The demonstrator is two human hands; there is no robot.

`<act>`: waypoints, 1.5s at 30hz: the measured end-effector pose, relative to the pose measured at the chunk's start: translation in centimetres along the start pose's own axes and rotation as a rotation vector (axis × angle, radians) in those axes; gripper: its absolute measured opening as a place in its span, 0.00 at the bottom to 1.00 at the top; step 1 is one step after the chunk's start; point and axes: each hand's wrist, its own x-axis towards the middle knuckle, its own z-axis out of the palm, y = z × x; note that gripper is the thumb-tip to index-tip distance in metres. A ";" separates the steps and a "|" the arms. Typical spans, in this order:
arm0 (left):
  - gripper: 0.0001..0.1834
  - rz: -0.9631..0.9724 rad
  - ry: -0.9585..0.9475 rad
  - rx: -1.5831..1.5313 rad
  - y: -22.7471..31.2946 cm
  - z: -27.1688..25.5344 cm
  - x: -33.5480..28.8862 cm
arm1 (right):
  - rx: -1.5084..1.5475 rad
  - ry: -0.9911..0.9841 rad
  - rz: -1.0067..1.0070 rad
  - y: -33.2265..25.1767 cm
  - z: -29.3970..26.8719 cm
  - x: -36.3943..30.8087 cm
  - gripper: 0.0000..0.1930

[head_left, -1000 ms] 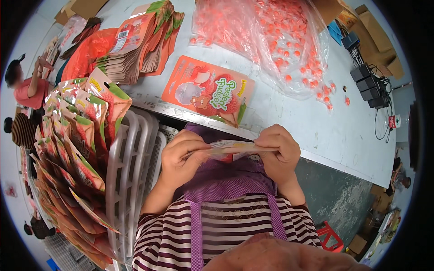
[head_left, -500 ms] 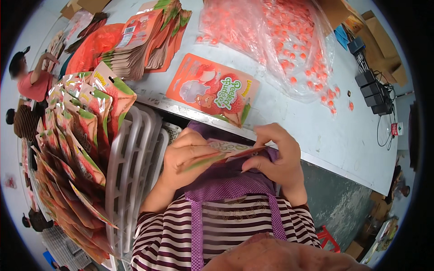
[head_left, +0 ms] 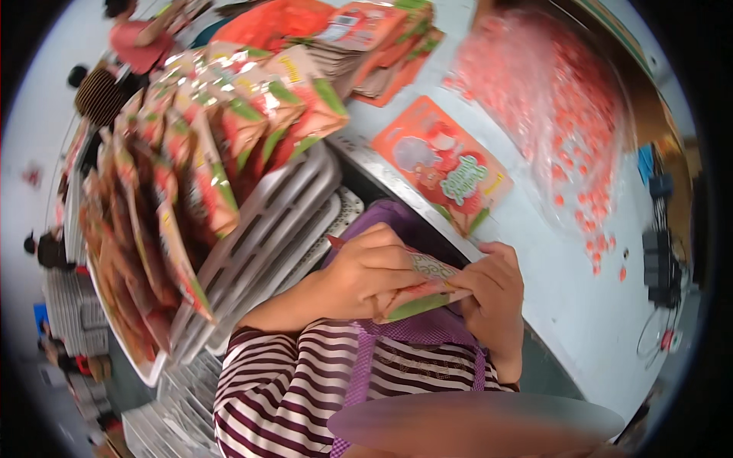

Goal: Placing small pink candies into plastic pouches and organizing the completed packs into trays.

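Observation:
In front of my purple apron (head_left: 393,217), a pink-and-green packaging pouch (head_left: 420,304) is held between both hands. My left hand (head_left: 374,267) grips one end, its fingers folded over the pouch. At the other end, my right hand (head_left: 495,294) is closed on the pouch with fingers bent. Whether anything is inside the pouch cannot be seen. Just beyond my hands, a flat pouch of the same print (head_left: 443,164) lies at the table edge, its lower corner by the metal rim.
To the left, a crate (head_left: 267,206) is packed with upright pouches (head_left: 206,175). A stack of flat pouches (head_left: 359,57) rests on the white table (head_left: 565,305). A see-through bag (head_left: 553,114) holds small red-orange pieces; several lie loose beside it. Black adapters (head_left: 658,252) line the right edge. Other people work at far left.
The view has turned, so the table and crate appear tilted and shifted right. My right hand's fingers, spread apart before, are now bent and closed on the pouch.

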 end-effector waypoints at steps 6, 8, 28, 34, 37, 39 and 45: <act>0.11 -0.150 0.068 -0.103 1.9 -3.2 -1.0 | 0.407 0.054 0.175 0.2 0.5 -0.2 0.08; 0.11 -0.161 0.106 -0.084 2.4 -3.7 -1.8 | 0.529 0.052 0.074 -0.1 1.4 0.1 0.07; 0.12 -0.562 0.899 0.363 17.7 -14.0 -3.8 | 0.967 0.094 -0.028 -0.6 3.9 4.4 0.17; 0.11 -0.657 1.186 1.326 18.8 -31.2 -11.2 | 0.912 0.075 -0.088 -0.9 4.4 4.6 0.13; 0.17 -0.719 1.211 1.485 17.1 -37.9 -19.3 | 0.886 0.075 -0.083 -0.7 4.6 4.4 0.12; 0.18 -0.797 1.245 1.479 15.0 -39.8 -22.9 | 0.860 0.102 -0.063 -0.5 4.8 4.2 0.12; 0.23 -1.115 0.925 1.278 10.9 -42.2 -34.4 | 0.921 0.147 0.076 -0.1 4.8 3.6 0.08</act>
